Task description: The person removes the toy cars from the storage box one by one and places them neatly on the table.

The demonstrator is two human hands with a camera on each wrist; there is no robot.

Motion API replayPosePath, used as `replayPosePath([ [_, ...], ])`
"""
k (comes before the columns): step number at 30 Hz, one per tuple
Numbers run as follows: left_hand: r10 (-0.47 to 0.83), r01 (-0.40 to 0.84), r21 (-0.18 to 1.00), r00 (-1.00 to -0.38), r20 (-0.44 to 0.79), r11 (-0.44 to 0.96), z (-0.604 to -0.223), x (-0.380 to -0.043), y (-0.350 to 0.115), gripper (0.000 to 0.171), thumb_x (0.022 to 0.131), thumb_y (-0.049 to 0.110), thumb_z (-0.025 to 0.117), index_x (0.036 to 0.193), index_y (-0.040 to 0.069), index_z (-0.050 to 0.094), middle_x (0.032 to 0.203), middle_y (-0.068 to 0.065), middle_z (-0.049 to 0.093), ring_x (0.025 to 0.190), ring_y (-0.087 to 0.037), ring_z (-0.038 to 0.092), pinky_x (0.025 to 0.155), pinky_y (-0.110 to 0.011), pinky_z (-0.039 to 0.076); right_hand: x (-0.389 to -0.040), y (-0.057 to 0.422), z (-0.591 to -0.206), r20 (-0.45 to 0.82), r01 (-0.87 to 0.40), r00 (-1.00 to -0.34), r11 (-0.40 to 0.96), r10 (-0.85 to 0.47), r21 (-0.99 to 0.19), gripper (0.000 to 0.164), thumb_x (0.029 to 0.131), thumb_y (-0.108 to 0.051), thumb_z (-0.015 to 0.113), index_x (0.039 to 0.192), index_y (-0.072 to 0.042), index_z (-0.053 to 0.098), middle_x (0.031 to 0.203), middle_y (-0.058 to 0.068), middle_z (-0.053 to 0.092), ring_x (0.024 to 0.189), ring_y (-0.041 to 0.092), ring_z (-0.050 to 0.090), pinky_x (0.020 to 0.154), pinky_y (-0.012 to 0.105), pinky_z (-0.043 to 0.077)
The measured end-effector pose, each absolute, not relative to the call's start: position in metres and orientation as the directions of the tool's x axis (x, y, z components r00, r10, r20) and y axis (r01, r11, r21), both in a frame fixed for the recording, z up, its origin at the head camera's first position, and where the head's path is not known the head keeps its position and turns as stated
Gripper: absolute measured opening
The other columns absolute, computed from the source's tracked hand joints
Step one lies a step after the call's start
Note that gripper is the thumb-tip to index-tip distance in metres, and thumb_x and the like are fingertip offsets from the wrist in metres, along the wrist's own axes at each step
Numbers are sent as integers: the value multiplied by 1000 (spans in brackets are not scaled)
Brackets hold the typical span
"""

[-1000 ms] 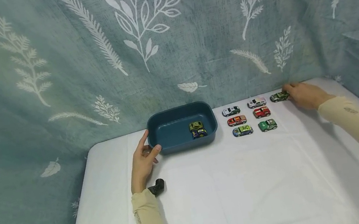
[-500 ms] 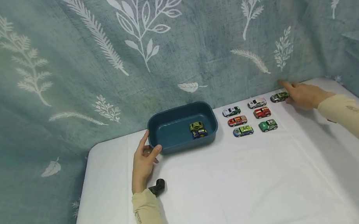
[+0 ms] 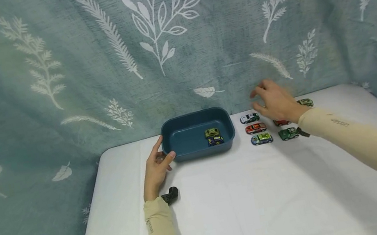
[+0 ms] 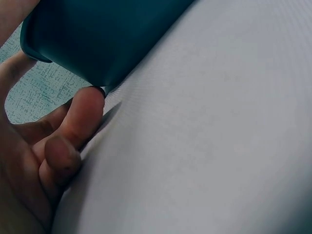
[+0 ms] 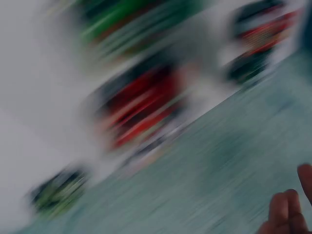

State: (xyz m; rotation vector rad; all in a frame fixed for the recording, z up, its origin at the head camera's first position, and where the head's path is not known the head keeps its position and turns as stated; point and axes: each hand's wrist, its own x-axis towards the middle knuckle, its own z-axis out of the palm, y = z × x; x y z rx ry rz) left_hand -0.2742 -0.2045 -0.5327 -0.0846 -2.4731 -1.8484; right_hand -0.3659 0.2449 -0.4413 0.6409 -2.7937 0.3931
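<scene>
**My right hand [image 3: 276, 102] hangs in the air by the toy cars [image 3: 255, 128]**

Its fingertips stand apart, lightly bent, and the hand partly hides the red car [image 3: 281, 122]. My left hand [image 3: 156, 170], thumb and fingers spread, touches the left end of the blue bin [image 3: 186, 139]. Inside, toward its right end, an olive car [image 3: 212, 132] sits beside a dark blue car [image 3: 215, 140]. Three toy cars stand in a column on the white table [image 3: 243, 195], just right of the bin.

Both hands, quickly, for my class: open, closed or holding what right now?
Left hand: open, touching the blue container.
Right hand: open, no object visible in its grasp.
</scene>
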Motion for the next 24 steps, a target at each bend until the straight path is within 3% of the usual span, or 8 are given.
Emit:
replayPosePath([
  [3, 12, 77, 956, -997, 77, 282, -533, -275, -205, 75, 100, 31, 78, 164, 39, 40, 118, -18, 63, 68, -19, 61, 61, -29, 53, -362, 202, -442, 207, -477, -879, 807, -430, -349, 24, 102, -30, 70, 117, -11, 74, 137, 22, 53, 118, 41, 55, 89, 58, 51],
  [6, 4, 79, 957, -997, 81, 280, -533, -275, -204, 75, 100, 30, 78, 165, 37, 40, 118, -19, 63, 69, -18, 61, 61, -29, 53, -360, 170, -445, 126, -499, -861, 772, -493, -392, 27, 102, -34, 72, 117, -13, 76, 144, 22, 51, 130, 42, 50, 101, 62, 46],
  [14, 3, 69, 958, -997, 71, 277, -536, -276, -199, 74, 99, 34, 78, 162, 43, 41, 119, -18, 63, 70, -20, 60, 61, -30, 53, -361, 136, -454, 102, -563, -825, 794, -556, -228, 27, 98, -32, 78, 115, -12, 77, 145, 25, 53, 135, 45, 47, 111, 64, 40],
  [20, 0, 66, 953, -998, 69, 296, -535, -277, -201, 74, 99, 35, 78, 163, 42, 41, 120, -18, 64, 69, -21, 61, 61, -31, 53, -366, 127, -463, 112, -581, -814, 796, -570, -170, 29, 96, -37, 81, 116, -15, 79, 146, 24, 54, 135, 45, 45, 109, 65, 40],
  [24, -14, 62, 951, -997, 70, 304, -535, -277, -205, 74, 99, 36, 78, 162, 43, 42, 120, -18, 64, 69, -21, 60, 61, -31, 52, -366, 119, -463, 88, -600, -800, 787, -594, -141, 29, 96, -35, 81, 118, -16, 80, 137, 22, 57, 125, 41, 48, 103, 60, 43],
])
